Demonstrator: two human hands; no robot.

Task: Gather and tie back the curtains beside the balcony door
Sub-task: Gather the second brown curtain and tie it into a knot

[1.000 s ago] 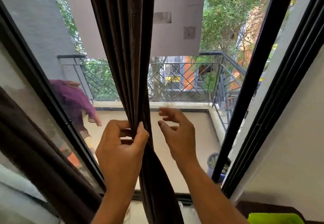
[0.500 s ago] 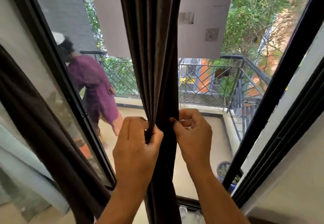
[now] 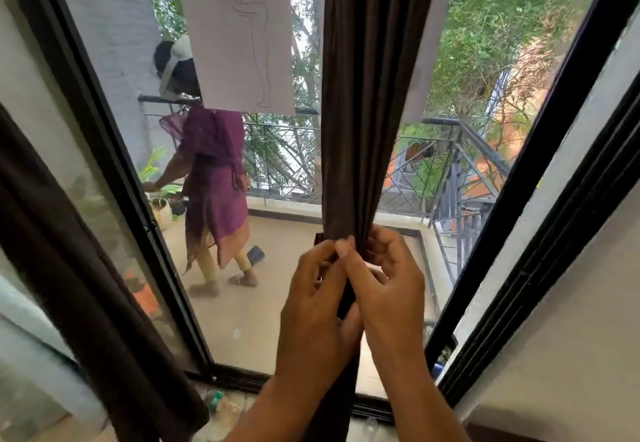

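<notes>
A person (image 3: 214, 182) in purple stands on the balcony behind the glass, and a second curtain (image 3: 86, 286) hangs at left. In front of the door, the left hand (image 3: 317, 306) and right hand (image 3: 388, 289) both pinch the gathered curtain (image 3: 363, 112), fingers curled tight round its folds

Both forearms reach up and forward, hands raised side by side and touching. The left hand (image 3: 317, 306) and right hand (image 3: 388, 289) curl their fingers, pinching the gathered curtain (image 3: 363, 95).
</notes>
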